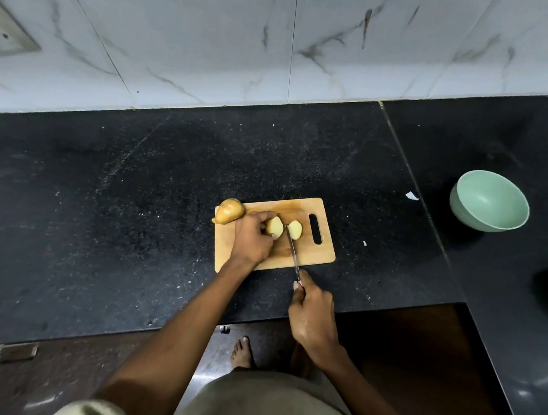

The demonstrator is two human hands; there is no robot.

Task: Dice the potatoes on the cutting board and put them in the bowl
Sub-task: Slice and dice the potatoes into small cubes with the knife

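Your left hand (253, 238) covers part of the potato half (274, 226) it holds. Your right hand (312, 315) hides the knife (292, 248) handle.

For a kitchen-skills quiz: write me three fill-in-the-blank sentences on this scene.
1. The right hand grips a ____ over the rectangular wooden cutting board.
2. The left hand holds a cut, peeled potato ____.
3. The round pale-green bowl contains ____ pieces.

Missing words: knife; half; no

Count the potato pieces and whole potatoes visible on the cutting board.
3: a whole potato at the board's far-left corner, a cut piece under the left hand, another piece right of the knife. The hand may hide more.
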